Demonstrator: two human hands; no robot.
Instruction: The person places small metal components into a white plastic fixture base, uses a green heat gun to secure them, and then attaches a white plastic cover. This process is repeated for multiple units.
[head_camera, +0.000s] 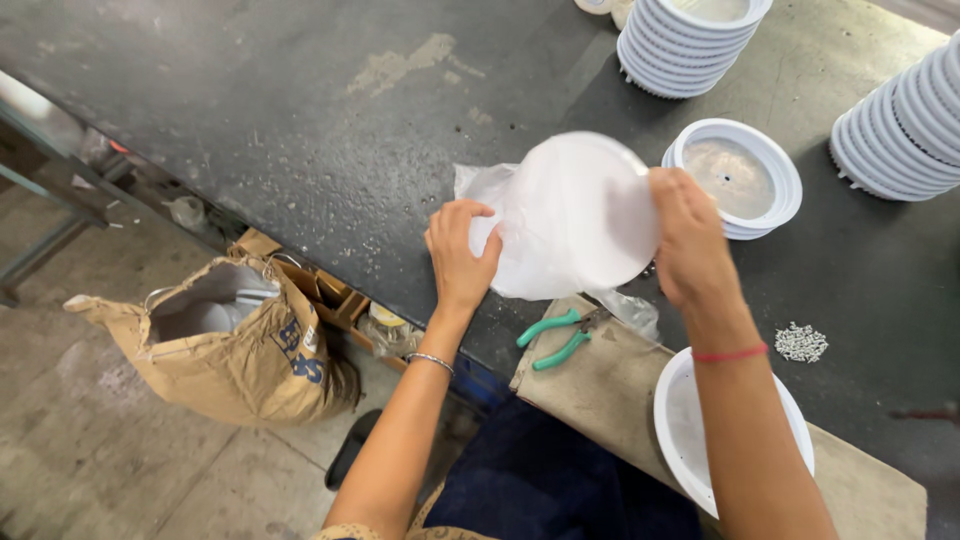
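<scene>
Head view looks down on a dark, worn workbench (300, 130) where both hands hold one white round disc (590, 205) wrapped in a thin clear plastic bag (500, 200), lifted just above the bench at the centre. At 9 o'clock of the disc, the left hand (462, 255) is closed on the bag and the disc's edge; at 3 o'clock, the right hand (690, 235) clasps the opposite rim, fingers curled over it. Toward 2 o'clock lies a short stack of white rings (745, 180), with taller stacks at 12 o'clock (685, 45) and at 3 o'clock (900, 120). Green-handled pliers (555, 338) rest on a tan cloth (600, 390) at 6 o'clock. Small pale screws (800, 342) sit in a heap at 4 o'clock. On the floor at 8 o'clock stands an open brown sack (230, 345).
</scene>
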